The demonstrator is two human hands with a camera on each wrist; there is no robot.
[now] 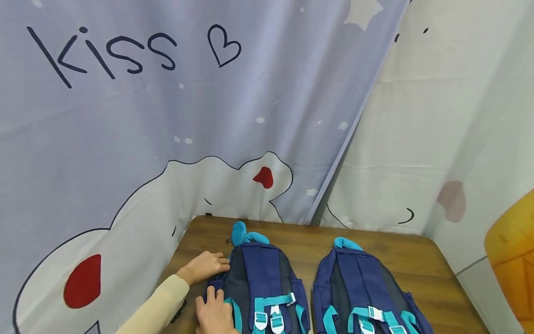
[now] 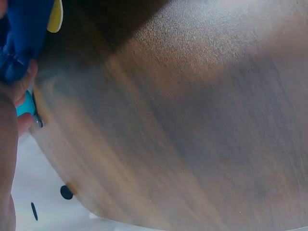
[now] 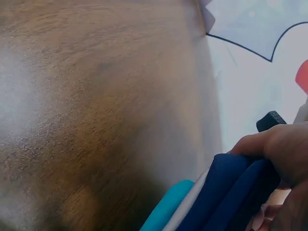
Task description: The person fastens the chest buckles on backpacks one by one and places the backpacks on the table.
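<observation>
A navy backpack point(image 1: 267, 269) with a dark grey panel and turquoise straps lies on the table, its strap side up. My left hand point(image 1: 207, 266), in a cream sleeve, holds its upper left edge; in the left wrist view, the fingers point(image 2: 25, 122) sit around blue fabric and a turquoise part. Lower on the same side, my right hand point(image 1: 214, 313) grips the backpack's side. The right wrist view shows that hand point(image 3: 293, 159) with navy fabric point(image 3: 240, 183) pinched between thumb and fingers, near a black piece point(image 3: 271, 120).
A second, similar backpack point(image 1: 363, 283) lies to the right, strap side up. Both are on a brown wooden table point(image 1: 292, 232). Printed curtains point(image 1: 187, 116) hang behind and at the left of the table. An orange-yellow shape point(image 1: 513, 250) shows at the far right.
</observation>
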